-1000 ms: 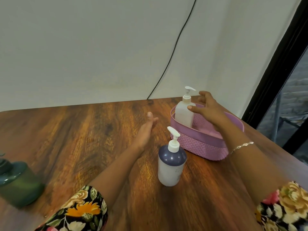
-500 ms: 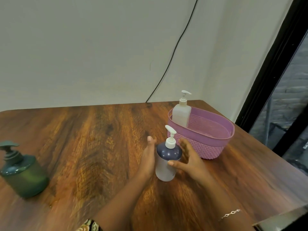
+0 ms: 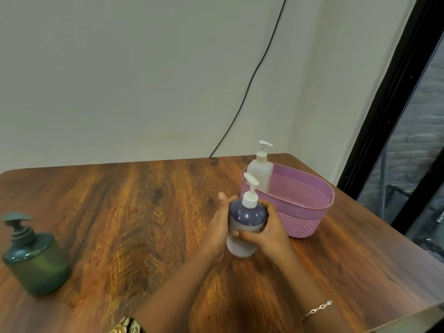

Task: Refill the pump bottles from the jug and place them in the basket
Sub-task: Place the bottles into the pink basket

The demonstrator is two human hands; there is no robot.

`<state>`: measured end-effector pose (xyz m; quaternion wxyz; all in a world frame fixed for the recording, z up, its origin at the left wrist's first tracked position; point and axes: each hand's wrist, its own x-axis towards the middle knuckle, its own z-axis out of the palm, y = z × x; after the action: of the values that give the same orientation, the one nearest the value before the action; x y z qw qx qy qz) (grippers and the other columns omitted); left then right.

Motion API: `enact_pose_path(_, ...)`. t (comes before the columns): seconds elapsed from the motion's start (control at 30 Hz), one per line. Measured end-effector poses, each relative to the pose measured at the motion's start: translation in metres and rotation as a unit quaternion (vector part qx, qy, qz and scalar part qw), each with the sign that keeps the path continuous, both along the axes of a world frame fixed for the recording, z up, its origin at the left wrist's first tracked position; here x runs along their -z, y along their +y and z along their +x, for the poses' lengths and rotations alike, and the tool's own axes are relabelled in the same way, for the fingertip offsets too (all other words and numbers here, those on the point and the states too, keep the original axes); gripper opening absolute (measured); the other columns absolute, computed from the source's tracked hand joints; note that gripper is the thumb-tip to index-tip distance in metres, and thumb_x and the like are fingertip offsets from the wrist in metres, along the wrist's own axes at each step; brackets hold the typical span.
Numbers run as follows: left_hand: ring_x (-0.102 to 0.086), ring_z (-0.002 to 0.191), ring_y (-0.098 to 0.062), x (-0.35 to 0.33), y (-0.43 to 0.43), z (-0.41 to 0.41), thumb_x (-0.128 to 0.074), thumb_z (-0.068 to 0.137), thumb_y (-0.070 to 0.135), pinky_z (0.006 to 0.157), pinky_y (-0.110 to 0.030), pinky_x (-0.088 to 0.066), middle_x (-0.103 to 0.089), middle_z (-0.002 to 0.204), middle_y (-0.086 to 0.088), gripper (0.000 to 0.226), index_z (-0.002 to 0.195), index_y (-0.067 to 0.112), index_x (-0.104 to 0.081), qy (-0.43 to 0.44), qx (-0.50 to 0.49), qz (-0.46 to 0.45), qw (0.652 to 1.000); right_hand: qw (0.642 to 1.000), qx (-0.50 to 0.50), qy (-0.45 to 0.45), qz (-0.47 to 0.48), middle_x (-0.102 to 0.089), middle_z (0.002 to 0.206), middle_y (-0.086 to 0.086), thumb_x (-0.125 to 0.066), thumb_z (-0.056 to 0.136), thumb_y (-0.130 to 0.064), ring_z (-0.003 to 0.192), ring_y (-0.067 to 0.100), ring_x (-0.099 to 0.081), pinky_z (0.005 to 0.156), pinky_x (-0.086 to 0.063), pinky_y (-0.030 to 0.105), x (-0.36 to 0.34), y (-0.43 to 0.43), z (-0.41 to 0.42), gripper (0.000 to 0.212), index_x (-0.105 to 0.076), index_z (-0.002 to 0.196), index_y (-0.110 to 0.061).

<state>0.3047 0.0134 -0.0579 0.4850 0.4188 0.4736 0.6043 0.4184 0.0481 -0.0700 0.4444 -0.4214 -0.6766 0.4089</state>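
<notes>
A pump bottle [image 3: 245, 219] with a dark blue shoulder, pale body and white pump is between both my hands, just left of the purple basket [image 3: 312, 207]. My right hand [image 3: 269, 234] wraps round its right side, thumb across the front. My left hand [image 3: 217, 227] presses flat against its left side, fingers straight. I cannot tell whether the bottle's base touches the table. A white pump bottle [image 3: 260, 174] stands upright in the basket's left end. A green pump bottle [image 3: 36, 255] stands at the table's far left. No jug is in view.
The wooden table [image 3: 120, 212] ends at a wall behind and at an edge on the right, just past the basket. A black cable [image 3: 252, 80] runs down the wall. A black window frame [image 3: 384, 104] stands at the right.
My right hand came back from the white bottle in the basket to the blue-topped bottle and now grips it. My left hand closed in against its other side.
</notes>
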Motion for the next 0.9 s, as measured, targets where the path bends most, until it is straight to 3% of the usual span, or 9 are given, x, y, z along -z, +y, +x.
enact_pose_path(0.13, -0.060, 0.104, -0.012, -0.037, 0.014, 0.006, -0.023, 0.071, 0.070, 0.091, -0.031, -0.049, -0.064, 0.113, -0.001, 0.074, 0.117, 0.024, -0.059, 0.030, 0.022, 0.053, 0.998, 0.999, 0.028, 0.010, 0.023, -0.049, 0.105, -0.018, -0.086, 0.055, -0.009, 0.101, 0.005, -0.049, 0.088, -0.042, 0.025, -0.046, 0.011, 0.011, 0.078, -0.040, 0.115, -0.027)
enact_pose_path(0.2, -0.065, 0.090, -0.002, -0.052, 0.025, 0.012, -0.021, 0.077, 0.067, 0.075, -0.019, -0.053, -0.068, 0.098, 0.008, 0.061, 0.105, 0.030, -0.062, 0.049, 0.028, 0.075, 0.996, 0.998, 0.039, 0.011, 0.041, -0.049, 0.105, -0.014, -0.085, 0.058, -0.008, 0.096, 0.004, -0.049, 0.087, -0.041, 0.026, -0.068, 0.017, 0.015, 0.076, -0.041, 0.118, -0.022)
enact_pose_path(0.27, -0.065, 0.083, 0.002, -0.068, 0.036, 0.018, -0.017, 0.089, 0.058, 0.069, -0.014, -0.051, -0.068, 0.090, 0.013, 0.053, 0.099, 0.030, -0.061, 0.058, 0.036, 0.090, 0.994, 0.997, 0.049, 0.011, 0.053, -0.051, 0.110, -0.003, -0.082, 0.063, -0.003, 0.099, 0.010, -0.051, 0.086, -0.042, 0.025, -0.085, 0.026, 0.020, 0.072, -0.042, 0.121, -0.014)
enact_pose_path(0.5, -0.052, 0.095, 0.007, -0.090, 0.071, 0.032, -0.010, 0.091, 0.056, 0.070, -0.002, -0.039, -0.056, 0.108, 0.013, 0.054, 0.110, 0.033, -0.055, 0.115, 0.074, 0.115, 0.984, 0.994, 0.104, 0.022, 0.037, -0.049, 0.105, -0.008, -0.085, 0.057, -0.014, 0.097, 0.013, -0.051, 0.074, -0.043, 0.022, -0.110, 0.073, 0.043, 0.075, -0.038, 0.115, -0.022)
enact_pose_path(0.63, -0.047, 0.114, -0.007, -0.074, 0.090, 0.033, -0.010, 0.089, 0.062, 0.089, -0.014, -0.031, -0.051, 0.124, 0.006, 0.061, 0.118, 0.032, -0.053, 0.144, 0.050, 0.069, 0.986, 0.988, 0.153, -0.005, 0.009, -0.048, 0.109, -0.003, -0.085, 0.058, -0.016, 0.097, 0.018, -0.050, 0.076, -0.044, 0.030, -0.101, 0.105, 0.049, 0.081, -0.037, 0.123, -0.017)
enact_pose_path(0.77, -0.047, 0.093, 0.002, -0.056, 0.096, 0.032, -0.012, 0.092, 0.057, 0.062, 0.001, -0.035, -0.049, 0.125, 0.001, 0.063, 0.131, 0.020, -0.045, 0.151, 0.070, 0.034, 0.985, 0.984, 0.171, -0.026, -0.028, -0.051, 0.113, 0.003, -0.086, 0.057, -0.013, 0.097, 0.020, -0.050, 0.079, -0.045, 0.031, -0.080, 0.130, 0.051, 0.080, -0.038, 0.121, -0.014)
enact_pose_path(0.9, -0.039, 0.106, -0.004, -0.040, 0.101, 0.030, -0.012, 0.088, 0.061, 0.085, -0.017, -0.030, -0.044, 0.134, -0.002, 0.065, 0.135, 0.024, -0.038, 0.178, 0.079, 0.025, 0.981, 0.977, 0.192, -0.054, -0.071, -0.052, 0.125, 0.010, -0.086, 0.057, -0.014, 0.107, 0.026, -0.052, 0.088, -0.044, 0.036, -0.062, 0.149, 0.053, 0.081, -0.039, 0.122, -0.011)
